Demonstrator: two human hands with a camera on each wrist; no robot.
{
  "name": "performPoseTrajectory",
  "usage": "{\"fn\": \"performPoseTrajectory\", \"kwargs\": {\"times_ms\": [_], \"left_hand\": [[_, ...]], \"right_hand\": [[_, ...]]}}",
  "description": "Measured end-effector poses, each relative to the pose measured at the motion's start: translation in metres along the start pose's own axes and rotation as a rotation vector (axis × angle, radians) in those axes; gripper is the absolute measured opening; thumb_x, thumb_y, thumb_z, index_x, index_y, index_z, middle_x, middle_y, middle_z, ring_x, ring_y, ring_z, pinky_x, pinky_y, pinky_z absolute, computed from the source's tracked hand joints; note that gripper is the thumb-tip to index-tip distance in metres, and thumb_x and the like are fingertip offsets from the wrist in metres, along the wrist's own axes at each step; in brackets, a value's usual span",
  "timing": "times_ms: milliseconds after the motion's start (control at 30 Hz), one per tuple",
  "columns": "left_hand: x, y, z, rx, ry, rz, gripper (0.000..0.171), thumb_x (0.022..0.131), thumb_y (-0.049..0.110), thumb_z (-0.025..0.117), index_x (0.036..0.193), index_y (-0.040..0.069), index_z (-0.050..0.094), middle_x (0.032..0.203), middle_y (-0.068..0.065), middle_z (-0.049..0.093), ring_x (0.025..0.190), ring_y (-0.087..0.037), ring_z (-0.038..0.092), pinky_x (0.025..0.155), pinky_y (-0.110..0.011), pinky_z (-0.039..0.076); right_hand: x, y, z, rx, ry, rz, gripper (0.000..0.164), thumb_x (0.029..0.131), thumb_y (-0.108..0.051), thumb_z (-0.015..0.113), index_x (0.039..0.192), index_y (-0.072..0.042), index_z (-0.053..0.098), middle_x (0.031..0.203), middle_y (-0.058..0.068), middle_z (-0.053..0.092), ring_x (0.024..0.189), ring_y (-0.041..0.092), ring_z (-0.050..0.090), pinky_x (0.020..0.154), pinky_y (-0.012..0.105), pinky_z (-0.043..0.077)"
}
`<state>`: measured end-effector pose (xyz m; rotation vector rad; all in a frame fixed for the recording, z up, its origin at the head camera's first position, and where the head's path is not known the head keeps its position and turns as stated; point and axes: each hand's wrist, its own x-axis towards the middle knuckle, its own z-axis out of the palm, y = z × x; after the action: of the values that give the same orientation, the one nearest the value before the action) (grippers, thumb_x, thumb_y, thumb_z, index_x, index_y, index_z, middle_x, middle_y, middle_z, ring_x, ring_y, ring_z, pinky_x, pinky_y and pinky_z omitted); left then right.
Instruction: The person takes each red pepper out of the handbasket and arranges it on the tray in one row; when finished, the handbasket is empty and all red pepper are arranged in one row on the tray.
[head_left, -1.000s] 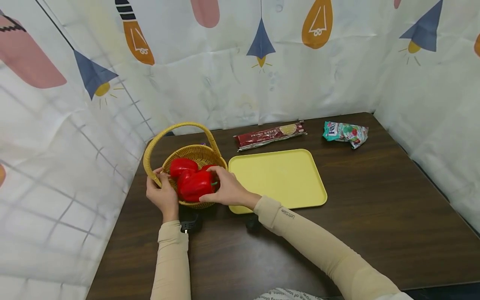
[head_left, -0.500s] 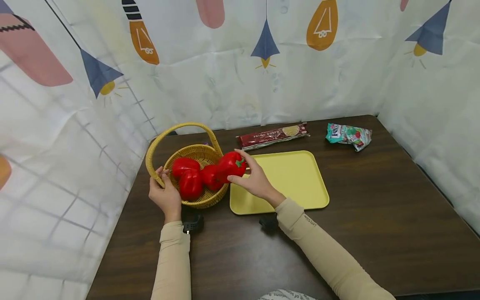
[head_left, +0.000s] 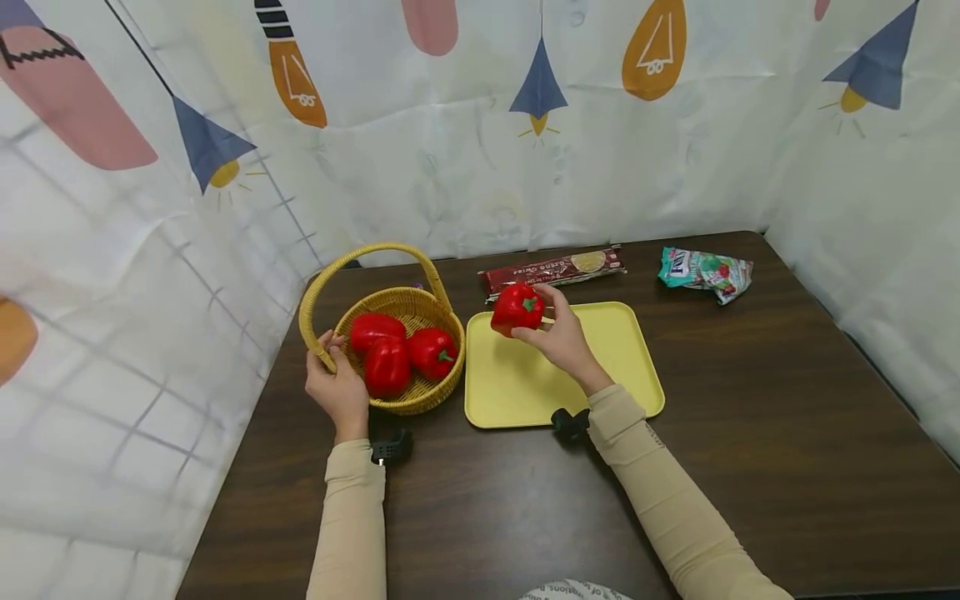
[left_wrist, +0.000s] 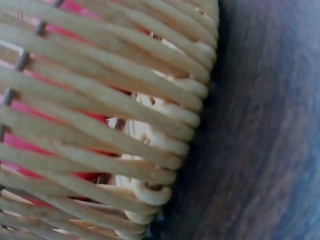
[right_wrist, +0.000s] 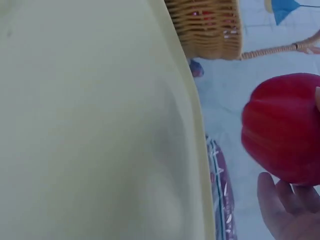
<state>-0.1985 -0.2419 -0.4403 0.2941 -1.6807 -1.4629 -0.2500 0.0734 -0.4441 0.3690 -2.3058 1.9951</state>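
Your right hand (head_left: 558,337) had its fingers clamped on one pepper (head_left: 516,310), raised by the far left corner of the tray (head_left: 510,396); placing seemed in hand, the next move calling for lowering and release. Your left hand (head_left: 337,393) gripped the basket (head_left: 411,406) near the left edge of the table (head_left: 480,517). The pepper hid some right fingertips; the left wrist view missed your left hand.

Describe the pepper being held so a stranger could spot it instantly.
On the dark table, find the yellow tray right of the wicker basket. Near the tray's far left corner, the right hand holds a red pepper. Three other red peppers lie in the basket; only this one is held.
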Motion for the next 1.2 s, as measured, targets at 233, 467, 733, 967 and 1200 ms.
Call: {"fn": "performPoseTrajectory", "kwargs": {"times_ms": [233, 467, 733, 967, 1200], "left_hand": [[0.000, -0.003, 0.000, -0.018, -0.012, -0.002, 0.023, 0.098, -0.005, 0.050, 0.117, -0.013, 0.058, 0.107, -0.030, 0.063, 0.107, -0.036, 0.058, 0.098, -0.036, 0.046], [0.000, -0.002, 0.001, -0.022, -0.020, 0.000, 0.022, 0.098, -0.004, 0.050, 0.117, -0.013, 0.058, 0.107, -0.032, 0.062, 0.108, -0.038, 0.057, 0.097, -0.039, 0.045], [0.000, -0.003, -0.001, -0.012, -0.022, -0.001, 0.023, 0.098, -0.003, 0.051, 0.117, -0.013, 0.058, 0.108, -0.031, 0.063, 0.109, -0.038, 0.057, 0.097, -0.030, 0.045], [0.000, -0.003, -0.002, 0.005, -0.012, -0.009, 0.021, 0.098, -0.002, 0.051, 0.116, -0.010, 0.059, 0.107, -0.029, 0.064, 0.107, -0.033, 0.058, 0.095, -0.027, 0.045], [-0.001, -0.002, -0.001, 0.006, -0.014, -0.005, 0.020, 0.098, -0.002, 0.051, 0.115, -0.008, 0.060, 0.107, -0.029, 0.064, 0.108, -0.032, 0.058, 0.096, -0.027, 0.044]], "right_hand": [[0.002, 0.008, -0.003, -0.140, -0.078, 0.096, 0.074, 0.081, -0.012, 0.081, 0.142, -0.009, 0.040, 0.137, 0.014, 0.047, 0.120, 0.035, 0.052, 0.095, 0.045, 0.049], [0.001, 0.008, -0.003, -0.249, -0.125, 0.125, 0.072, 0.081, -0.012, 0.080, 0.142, -0.011, 0.042, 0.138, 0.013, 0.048, 0.118, 0.034, 0.052, 0.094, 0.046, 0.050], [0.001, 0.010, 0.003, -0.254, -0.145, 0.128, 0.071, 0.081, -0.011, 0.080, 0.142, -0.013, 0.045, 0.140, 0.011, 0.048, 0.118, 0.034, 0.052, 0.093, 0.045, 0.050], [0.002, 0.008, 0.014, -0.293, -0.185, 0.106, 0.074, 0.081, -0.012, 0.080, 0.146, -0.016, 0.044, 0.142, 0.013, 0.046, 0.120, 0.037, 0.050, 0.092, 0.046, 0.051], [0.002, 0.007, 0.030, -0.290, -0.185, 0.099, 0.079, 0.081, -0.013, 0.080, 0.148, -0.009, 0.038, 0.143, 0.013, 0.046, 0.118, 0.035, 0.052, 0.093, 0.045, 0.049]]}}
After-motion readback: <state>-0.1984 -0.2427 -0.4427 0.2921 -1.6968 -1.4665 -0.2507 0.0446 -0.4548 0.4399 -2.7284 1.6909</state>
